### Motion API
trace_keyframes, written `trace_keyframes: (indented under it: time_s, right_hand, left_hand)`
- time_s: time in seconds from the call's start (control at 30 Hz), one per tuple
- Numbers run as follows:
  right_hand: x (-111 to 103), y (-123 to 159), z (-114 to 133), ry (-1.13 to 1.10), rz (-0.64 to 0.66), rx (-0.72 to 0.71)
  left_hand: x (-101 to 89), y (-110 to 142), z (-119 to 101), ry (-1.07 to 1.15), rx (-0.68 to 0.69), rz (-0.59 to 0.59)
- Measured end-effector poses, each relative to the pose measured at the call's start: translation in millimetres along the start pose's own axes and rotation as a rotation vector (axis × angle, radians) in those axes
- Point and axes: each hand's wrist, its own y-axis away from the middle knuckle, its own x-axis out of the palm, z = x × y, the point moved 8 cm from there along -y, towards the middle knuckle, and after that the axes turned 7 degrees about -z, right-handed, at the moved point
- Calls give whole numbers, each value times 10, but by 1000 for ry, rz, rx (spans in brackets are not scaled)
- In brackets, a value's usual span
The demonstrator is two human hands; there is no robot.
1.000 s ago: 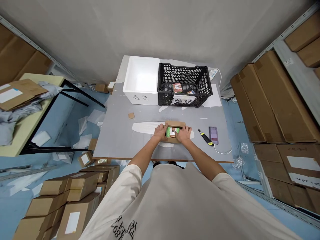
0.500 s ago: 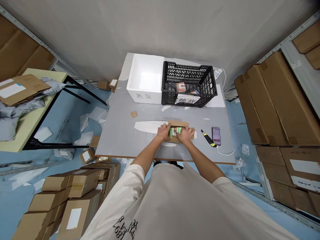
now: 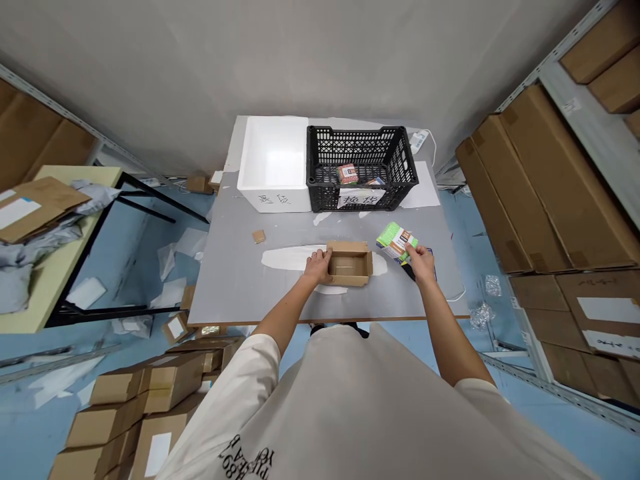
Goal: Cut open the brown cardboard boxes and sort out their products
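Note:
My left hand (image 3: 318, 265) grips the left end of a small open cardboard box (image 3: 349, 281), which sits on the grey table and shows a bare inside. To the right of the box, my right hand (image 3: 423, 262) pinches a packet (image 3: 395, 239) with a bright green, white and orange print. Its fingers close on the packet's right edge, and the packet is off the box. A black and yellow utility knife (image 3: 407, 269) lies under that hand, partly covered. Most of the phone (image 3: 432, 252) is hidden behind the same hand.
A white foam box (image 3: 277, 201) and a black plastic crate (image 3: 365, 132) with small printed packs stand at the table's (image 3: 235, 287) back. A cardboard scrap (image 3: 259, 236) lies left. Stacked cartons (image 3: 540, 180) fill the right shelf; more cartons (image 3: 125, 407) stand lower left.
The green packet has come out of the cardboard box and moved right in my right hand. My left hand stays on the box's left end. The view has shifted slightly.

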Motion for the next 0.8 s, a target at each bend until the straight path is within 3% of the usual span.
trace_keyframes:
  time_s: [0.17,0.27,0.33,0.43,0.53,0.6,0.67,0.8]
  right_hand:
    - [-7,-34,-990,244,-1,240]
    - [79,59,-1304,326,28,251]
    - [72,125,-1387,358,7,248]
    - [-12,206,-1306,382,-73,196]
    - [53,275,-944,298,-48,-23]
    - [260,359,-690,168,126,-127]
    - [509,477,-529,59,340,-114]
    - [821,706,-389,8,577,-72]
  left_hand:
    - [0,6,-41,-13,-7,18]
    - [11,54,-59,0,-15,3]
    - [6,121,-72,8,-14,-32]
    - [-33,265,-114,11,14,-101]
    - [-119,425,-193,23,66,-169]
    - [-187,523,-271,44,112,-199]
    - [-234,605,-336,58,137,-212]
    - [-217,698,-260,60,-1,-238]
